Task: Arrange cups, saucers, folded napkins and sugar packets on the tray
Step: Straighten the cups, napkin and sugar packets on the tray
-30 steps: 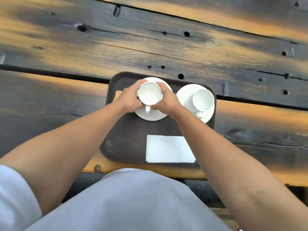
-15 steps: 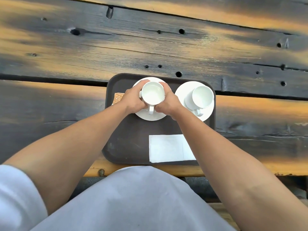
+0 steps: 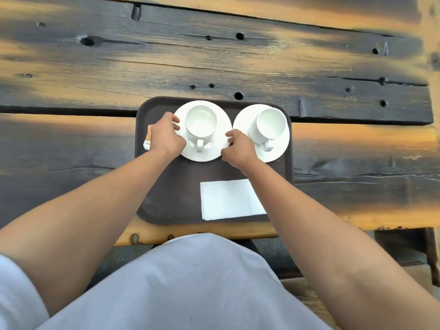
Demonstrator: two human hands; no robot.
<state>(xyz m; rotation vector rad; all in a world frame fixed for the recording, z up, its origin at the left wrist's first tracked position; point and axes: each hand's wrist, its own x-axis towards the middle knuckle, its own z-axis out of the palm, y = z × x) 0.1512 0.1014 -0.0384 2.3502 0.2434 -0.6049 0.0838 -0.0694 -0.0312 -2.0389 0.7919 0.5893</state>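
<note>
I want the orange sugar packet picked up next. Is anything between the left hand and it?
Nothing visible does. The orange sugar packet lies on the brown tray right beside the left hand, which partly covers it; its fingers rest at the left white saucer.

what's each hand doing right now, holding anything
Left hand: open, fingers curled at the left rim of the round white saucer, holding nothing.
Right hand: open, fingertips at that saucer's right rim, holding nothing.
</note>
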